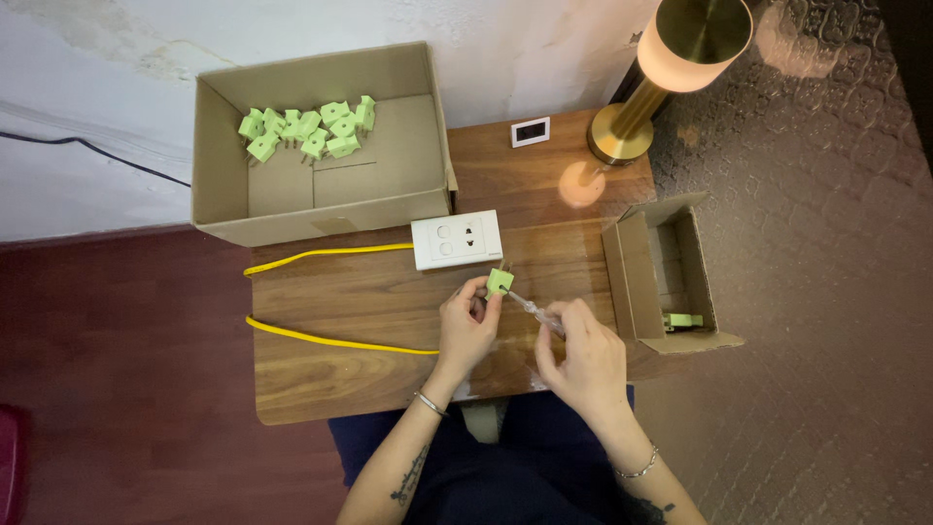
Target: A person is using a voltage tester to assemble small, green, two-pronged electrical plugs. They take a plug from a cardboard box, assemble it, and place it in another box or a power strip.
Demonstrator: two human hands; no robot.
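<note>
Green plug (500,281) sits pinched in left hand (467,324), at 5 o'clock from socket (457,239); right hand (580,358) grips clear screwdriver (533,308). Likely light, rigid plastic; best held by its body, clear of the prongs.

wooden tabletop (369,301) | bearing: large open cardboard box (321,199) | white socket block (457,240) | yellow cable (321,340) | small cardboard box (637,282) | brass lamp (622,131)

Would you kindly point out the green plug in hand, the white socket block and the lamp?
Green plug (500,281): head view, its top face.
Socket block (456,239): head view, middle of its front.
Lamp (619,133): head view, brass base.
</note>
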